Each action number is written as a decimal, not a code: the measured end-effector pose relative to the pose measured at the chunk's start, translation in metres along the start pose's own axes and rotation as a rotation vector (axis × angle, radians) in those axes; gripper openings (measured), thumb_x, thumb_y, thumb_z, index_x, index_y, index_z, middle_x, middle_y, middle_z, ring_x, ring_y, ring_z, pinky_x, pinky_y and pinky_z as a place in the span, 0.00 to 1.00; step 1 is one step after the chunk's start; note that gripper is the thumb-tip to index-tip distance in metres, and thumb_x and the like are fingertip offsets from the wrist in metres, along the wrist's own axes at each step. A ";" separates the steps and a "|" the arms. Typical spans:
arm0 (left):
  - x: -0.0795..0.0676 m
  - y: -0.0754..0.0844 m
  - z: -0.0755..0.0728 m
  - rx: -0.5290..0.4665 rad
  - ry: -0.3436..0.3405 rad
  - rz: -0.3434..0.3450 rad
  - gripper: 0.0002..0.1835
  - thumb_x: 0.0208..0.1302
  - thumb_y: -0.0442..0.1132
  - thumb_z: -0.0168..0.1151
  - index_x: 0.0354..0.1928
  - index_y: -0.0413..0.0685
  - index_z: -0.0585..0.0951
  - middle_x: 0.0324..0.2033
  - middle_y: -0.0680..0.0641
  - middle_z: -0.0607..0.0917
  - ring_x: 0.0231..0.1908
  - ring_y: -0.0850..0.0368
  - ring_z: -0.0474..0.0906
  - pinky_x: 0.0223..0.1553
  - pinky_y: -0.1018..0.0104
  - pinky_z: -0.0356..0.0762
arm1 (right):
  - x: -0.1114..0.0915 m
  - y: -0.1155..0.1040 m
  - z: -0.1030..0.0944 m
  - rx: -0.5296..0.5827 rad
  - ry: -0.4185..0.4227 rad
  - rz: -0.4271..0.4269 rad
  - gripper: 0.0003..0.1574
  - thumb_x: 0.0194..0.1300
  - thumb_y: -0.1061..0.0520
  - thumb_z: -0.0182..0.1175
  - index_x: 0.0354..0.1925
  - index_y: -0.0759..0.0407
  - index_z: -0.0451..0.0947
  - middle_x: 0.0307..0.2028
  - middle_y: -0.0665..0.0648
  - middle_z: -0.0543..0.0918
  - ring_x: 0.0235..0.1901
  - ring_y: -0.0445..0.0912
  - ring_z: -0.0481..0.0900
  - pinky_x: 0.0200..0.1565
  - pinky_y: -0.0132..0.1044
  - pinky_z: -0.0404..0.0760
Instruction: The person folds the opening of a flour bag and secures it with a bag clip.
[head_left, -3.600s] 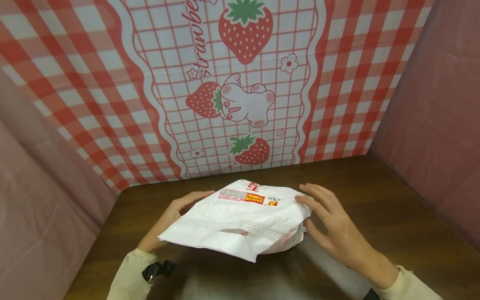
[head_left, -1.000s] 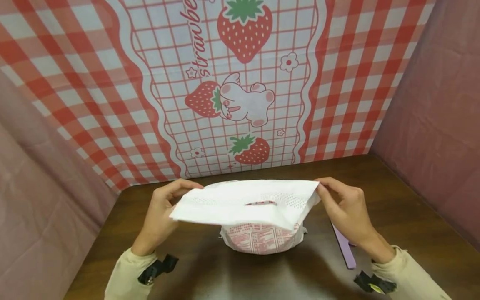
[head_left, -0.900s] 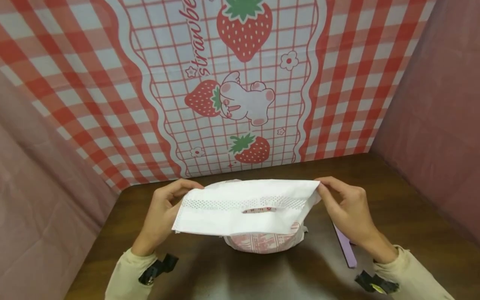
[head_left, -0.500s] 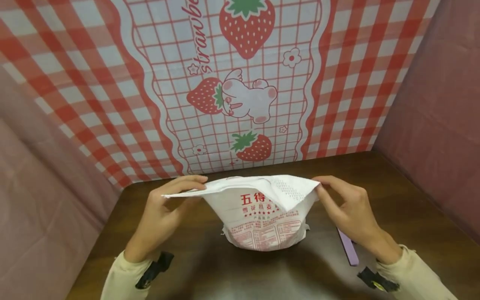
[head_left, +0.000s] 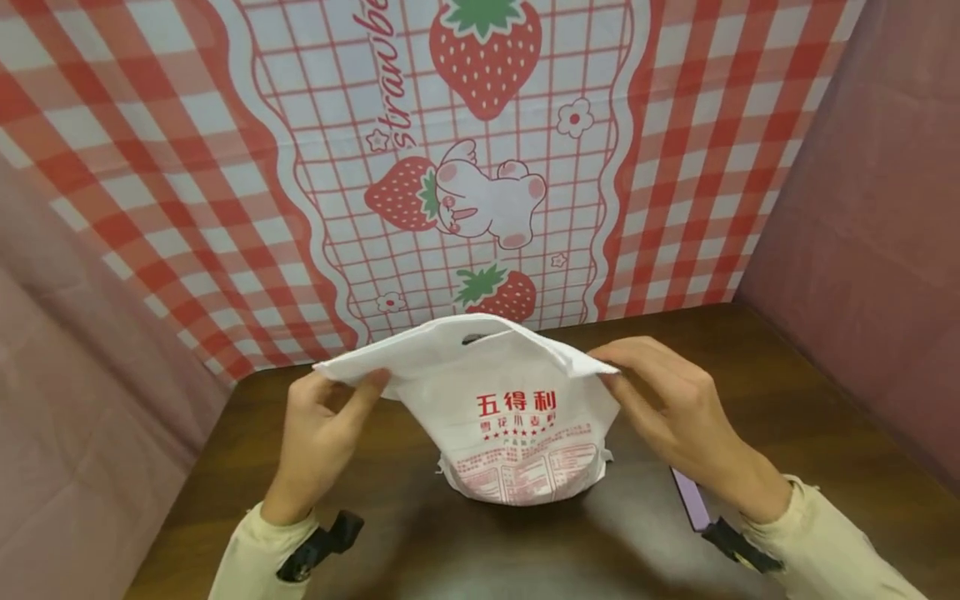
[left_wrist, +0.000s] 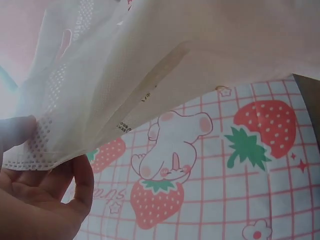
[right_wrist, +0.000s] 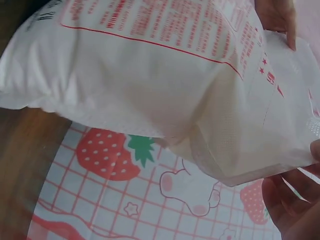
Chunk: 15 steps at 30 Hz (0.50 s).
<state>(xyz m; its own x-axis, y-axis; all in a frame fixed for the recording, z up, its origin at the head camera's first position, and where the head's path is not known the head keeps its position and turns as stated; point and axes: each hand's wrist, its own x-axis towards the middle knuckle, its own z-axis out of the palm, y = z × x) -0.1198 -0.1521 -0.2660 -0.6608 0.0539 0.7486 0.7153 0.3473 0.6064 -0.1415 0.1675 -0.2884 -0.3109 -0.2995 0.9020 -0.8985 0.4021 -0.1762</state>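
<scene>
Both top corners of the bag (head_left: 517, 450) are pinched, one in our left hand (head_left: 318, 437), one in our right hand (head_left: 667, 408), probably because the limp top would sag unheld; we see its base resting on the table (head_left: 225, 467).

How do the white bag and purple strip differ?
The white bag is wide with red print; the purple strip looks narrow and plain. The left hand and right hand pinch the bag's top edge, while the strip lies unheld, partly hidden. Both appear to rest on the table.
</scene>
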 end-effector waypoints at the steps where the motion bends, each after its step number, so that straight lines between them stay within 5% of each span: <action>1: 0.001 -0.001 0.002 -0.010 0.003 -0.006 0.10 0.51 0.23 0.60 0.38 0.35 0.80 0.30 0.44 0.83 0.27 0.65 0.74 0.25 0.73 0.70 | 0.000 0.001 0.000 -0.008 0.016 0.003 0.09 0.58 0.62 0.58 0.39 0.62 0.79 0.35 0.56 0.81 0.38 0.45 0.77 0.44 0.27 0.71; 8: 0.010 -0.001 0.011 -0.064 0.048 0.002 0.10 0.52 0.23 0.59 0.38 0.33 0.79 0.26 0.44 0.82 0.17 0.65 0.66 0.15 0.71 0.63 | -0.005 0.012 0.001 -0.055 0.086 0.117 0.06 0.54 0.67 0.60 0.34 0.63 0.81 0.29 0.55 0.83 0.30 0.39 0.78 0.34 0.23 0.73; 15: 0.022 0.004 0.013 -0.126 0.045 0.002 0.09 0.52 0.23 0.59 0.38 0.33 0.80 0.29 0.41 0.82 0.19 0.61 0.69 0.17 0.71 0.65 | -0.004 0.016 0.002 -0.043 0.137 0.230 0.08 0.51 0.69 0.62 0.32 0.62 0.81 0.27 0.55 0.83 0.24 0.39 0.78 0.28 0.22 0.74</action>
<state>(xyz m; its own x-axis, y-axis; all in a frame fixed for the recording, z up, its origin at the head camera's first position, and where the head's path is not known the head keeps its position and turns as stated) -0.1341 -0.1370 -0.2508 -0.6503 0.0113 0.7596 0.7416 0.2263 0.6316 -0.1556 0.1730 -0.2958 -0.4577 -0.0770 0.8857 -0.7943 0.4830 -0.3685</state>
